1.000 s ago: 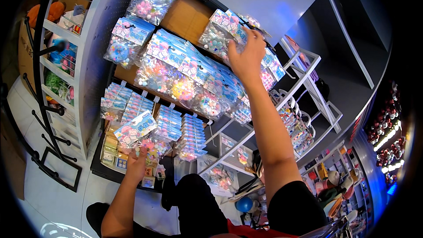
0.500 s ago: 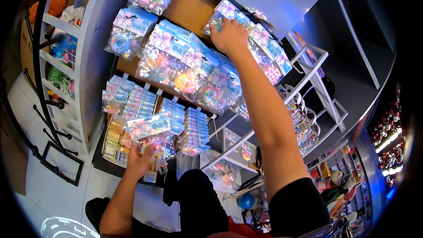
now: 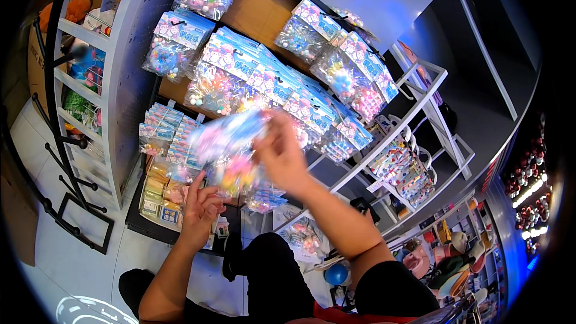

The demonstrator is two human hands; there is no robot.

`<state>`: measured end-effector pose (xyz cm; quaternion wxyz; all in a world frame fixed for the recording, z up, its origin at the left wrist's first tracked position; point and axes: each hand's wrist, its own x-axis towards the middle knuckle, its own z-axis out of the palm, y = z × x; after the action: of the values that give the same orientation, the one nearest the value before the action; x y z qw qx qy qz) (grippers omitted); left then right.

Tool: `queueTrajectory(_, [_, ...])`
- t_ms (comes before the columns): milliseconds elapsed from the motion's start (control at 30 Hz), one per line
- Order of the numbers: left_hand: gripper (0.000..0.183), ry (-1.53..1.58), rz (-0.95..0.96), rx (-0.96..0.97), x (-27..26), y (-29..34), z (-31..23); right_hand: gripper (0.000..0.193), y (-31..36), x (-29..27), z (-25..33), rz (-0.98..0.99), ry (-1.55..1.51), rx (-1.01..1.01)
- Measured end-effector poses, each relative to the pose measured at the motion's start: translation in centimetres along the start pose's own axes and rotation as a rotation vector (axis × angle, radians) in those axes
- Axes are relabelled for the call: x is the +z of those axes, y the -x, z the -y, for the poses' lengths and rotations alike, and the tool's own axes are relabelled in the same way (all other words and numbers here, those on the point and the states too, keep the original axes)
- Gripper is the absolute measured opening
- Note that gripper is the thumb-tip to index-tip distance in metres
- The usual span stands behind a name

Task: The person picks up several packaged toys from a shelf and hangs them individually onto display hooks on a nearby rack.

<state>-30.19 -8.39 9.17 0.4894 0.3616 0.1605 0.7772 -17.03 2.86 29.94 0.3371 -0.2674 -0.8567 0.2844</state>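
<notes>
Blue-headed clear plastic packet of multicoloured pieces [image 3: 231, 165]: blurred, in front of the display, its right edge grasped by the fingers of the right hand [image 3: 282, 156]. Left hand [image 3: 199, 210]: just below, fingers loosely spread; contact cannot be determined. Sound handling favours a steady grip on the header, without creasing. Obstructions: rows of blue-headed hanging packets [image 3: 231, 63] close behind; white metal rack [image 3: 437, 81] rightward; small yellow boxes [image 3: 151, 197] beside the left hand.
</notes>
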Motion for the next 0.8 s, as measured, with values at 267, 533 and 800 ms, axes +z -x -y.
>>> queueTrajectory(267, [0.056, -0.170, -0.040, -0.112, -2.1, -0.6, 1.8, 0.046, -13.1, -14.7, 6.3, -0.549, -0.082, -0.297])
queueTrajectory(533, [0.053, -0.235, -0.130, -0.194, -3.9, -0.7, 2.7, 0.048, -14.4, -15.2, 6.1, -0.635, -0.155, -0.145])
queueTrajectory(800, [0.051, -0.251, -0.133, -0.214, -4.3, -0.4, 2.8, 0.045, -14.4, -15.7, 4.0, -0.683, -0.131, -0.112])
